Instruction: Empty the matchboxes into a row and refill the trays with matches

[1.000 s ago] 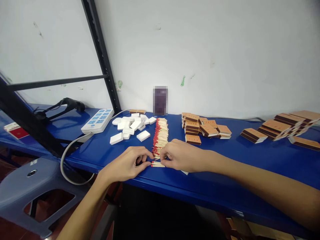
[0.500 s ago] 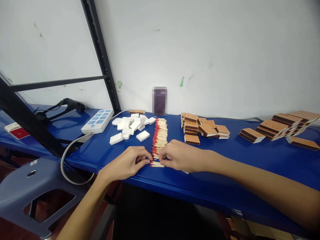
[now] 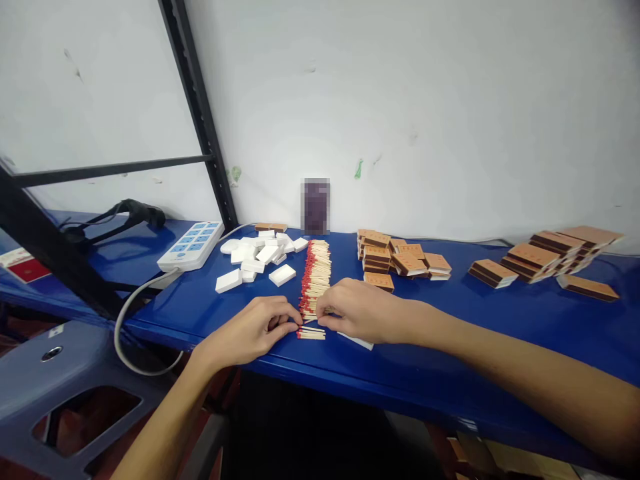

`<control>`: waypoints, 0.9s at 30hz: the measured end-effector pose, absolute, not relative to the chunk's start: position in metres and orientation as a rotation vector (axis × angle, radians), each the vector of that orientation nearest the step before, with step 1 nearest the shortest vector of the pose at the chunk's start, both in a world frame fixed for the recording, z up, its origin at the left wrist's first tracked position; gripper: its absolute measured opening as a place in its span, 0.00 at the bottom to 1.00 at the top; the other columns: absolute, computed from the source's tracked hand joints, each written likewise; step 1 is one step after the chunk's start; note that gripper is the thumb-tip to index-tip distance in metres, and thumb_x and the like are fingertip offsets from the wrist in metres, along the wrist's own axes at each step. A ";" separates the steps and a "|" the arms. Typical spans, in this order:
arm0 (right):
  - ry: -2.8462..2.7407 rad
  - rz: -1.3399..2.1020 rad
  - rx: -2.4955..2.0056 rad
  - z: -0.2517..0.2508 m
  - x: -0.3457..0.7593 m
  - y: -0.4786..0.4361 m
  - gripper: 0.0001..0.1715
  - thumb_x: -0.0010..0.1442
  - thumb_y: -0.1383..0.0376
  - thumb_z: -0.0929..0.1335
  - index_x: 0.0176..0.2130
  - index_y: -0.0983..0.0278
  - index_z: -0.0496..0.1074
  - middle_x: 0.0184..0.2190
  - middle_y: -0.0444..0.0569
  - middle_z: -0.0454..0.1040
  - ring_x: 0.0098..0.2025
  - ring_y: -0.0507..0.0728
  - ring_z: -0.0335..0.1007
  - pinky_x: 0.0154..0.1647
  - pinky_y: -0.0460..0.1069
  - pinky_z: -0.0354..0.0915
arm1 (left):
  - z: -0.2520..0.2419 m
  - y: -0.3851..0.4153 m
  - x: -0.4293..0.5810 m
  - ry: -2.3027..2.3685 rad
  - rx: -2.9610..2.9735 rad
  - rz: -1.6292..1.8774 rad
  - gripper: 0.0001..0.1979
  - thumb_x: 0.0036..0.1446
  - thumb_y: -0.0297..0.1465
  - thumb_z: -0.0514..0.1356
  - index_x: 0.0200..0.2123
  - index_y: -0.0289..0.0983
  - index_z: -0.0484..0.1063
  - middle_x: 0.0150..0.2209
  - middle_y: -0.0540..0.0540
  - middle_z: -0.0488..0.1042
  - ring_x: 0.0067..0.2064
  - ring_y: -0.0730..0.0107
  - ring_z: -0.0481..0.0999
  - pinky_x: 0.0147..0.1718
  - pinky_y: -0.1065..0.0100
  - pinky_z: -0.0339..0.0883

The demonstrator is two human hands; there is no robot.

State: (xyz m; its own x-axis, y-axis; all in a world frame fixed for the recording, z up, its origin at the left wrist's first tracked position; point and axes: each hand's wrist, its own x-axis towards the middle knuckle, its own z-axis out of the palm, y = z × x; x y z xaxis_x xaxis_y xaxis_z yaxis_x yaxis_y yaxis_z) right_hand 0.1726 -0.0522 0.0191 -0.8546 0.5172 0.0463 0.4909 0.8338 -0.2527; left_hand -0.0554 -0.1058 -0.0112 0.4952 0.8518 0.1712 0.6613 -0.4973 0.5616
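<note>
A long row of red-headed matches runs back from the table's front edge, heads to the left. In front of it lies a small separate group of matches. My left hand is closed in a pinch at the head side, thumb and forefinger at a match just behind that group. Opposite, my right hand pinches at the plain ends of the matches, its fingertips partly hiding them. A white matchbox tray shows partly from under the right hand.
White matchbox trays lie heaped at the left, near a power strip. Brown matchboxes are piled right of the matches, with more matchboxes farther right. A black rack post and a stool stand left.
The view has shifted slightly. Both hands stay at the front of the match row, and the small group now shows more spread out. More of the white tray shows under the right hand.
</note>
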 end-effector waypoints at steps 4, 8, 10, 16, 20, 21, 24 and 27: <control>-2.883 0.242 -0.857 0.012 0.173 -0.050 0.09 0.62 0.67 0.66 0.36 0.62 0.78 0.33 0.47 0.79 0.35 0.54 0.72 0.33 0.47 0.54 | -0.012 -0.106 -0.057 1.233 2.327 0.599 0.09 0.66 0.31 0.56 0.40 0.39 0.77 0.32 0.51 0.71 0.29 0.76 0.66 0.30 0.73 0.60; -2.854 0.177 -0.883 0.008 0.170 -0.049 0.09 0.62 0.66 0.66 0.36 0.62 0.78 0.34 0.47 0.80 0.35 0.54 0.72 0.31 0.48 0.51 | -0.012 -0.105 -0.057 1.217 2.333 0.590 0.10 0.67 0.32 0.55 0.40 0.39 0.77 0.33 0.50 0.71 0.29 0.76 0.67 0.31 0.73 0.61; -2.863 0.142 -0.880 0.008 0.168 -0.050 0.09 0.62 0.66 0.66 0.34 0.62 0.77 0.34 0.47 0.80 0.35 0.54 0.72 0.30 0.48 0.50 | -0.012 -0.105 -0.057 1.223 2.335 0.587 0.11 0.67 0.32 0.55 0.41 0.39 0.78 0.33 0.50 0.71 0.30 0.75 0.67 0.31 0.72 0.61; -2.879 0.099 -0.924 0.008 0.167 -0.052 0.10 0.62 0.66 0.66 0.33 0.63 0.76 0.33 0.48 0.80 0.34 0.54 0.72 0.29 0.48 0.49 | -0.013 -0.106 -0.059 1.218 2.345 0.561 0.12 0.68 0.34 0.54 0.43 0.41 0.79 0.36 0.49 0.71 0.32 0.75 0.70 0.32 0.72 0.62; -2.860 0.135 -0.925 0.008 0.167 -0.051 0.07 0.60 0.66 0.66 0.34 0.62 0.76 0.34 0.46 0.80 0.35 0.54 0.72 0.29 0.48 0.49 | -0.012 -0.105 -0.059 1.200 2.347 0.563 0.12 0.68 0.33 0.55 0.43 0.42 0.79 0.36 0.49 0.72 0.33 0.75 0.71 0.33 0.73 0.62; -2.863 0.142 -0.927 0.008 0.167 -0.051 0.07 0.60 0.67 0.66 0.33 0.62 0.75 0.34 0.46 0.80 0.35 0.54 0.72 0.29 0.48 0.49 | -0.011 -0.105 -0.059 1.199 2.343 0.569 0.11 0.68 0.33 0.55 0.43 0.42 0.79 0.36 0.49 0.72 0.33 0.75 0.71 0.32 0.73 0.62; -2.886 0.158 -0.941 0.009 0.167 -0.052 0.07 0.60 0.67 0.66 0.32 0.62 0.75 0.33 0.45 0.79 0.34 0.53 0.70 0.29 0.48 0.49 | -0.011 -0.106 -0.058 1.204 2.324 0.601 0.10 0.67 0.31 0.55 0.42 0.40 0.78 0.36 0.49 0.73 0.33 0.75 0.71 0.33 0.73 0.63; -2.901 0.181 -0.939 0.011 0.167 -0.052 0.06 0.59 0.68 0.66 0.32 0.61 0.74 0.32 0.44 0.78 0.34 0.53 0.70 0.30 0.48 0.49 | -0.012 -0.106 -0.057 1.224 2.312 0.633 0.08 0.66 0.31 0.56 0.40 0.39 0.77 0.32 0.51 0.71 0.29 0.76 0.67 0.31 0.72 0.61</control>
State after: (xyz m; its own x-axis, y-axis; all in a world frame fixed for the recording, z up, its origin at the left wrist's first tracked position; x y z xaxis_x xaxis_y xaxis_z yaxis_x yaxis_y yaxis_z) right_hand 0.1673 -0.0521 0.0114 -0.8075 0.5881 0.0459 0.5779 0.8042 -0.1387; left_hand -0.0566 -0.1061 -0.0116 0.5019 0.8447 0.1860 0.6403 -0.5074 0.5767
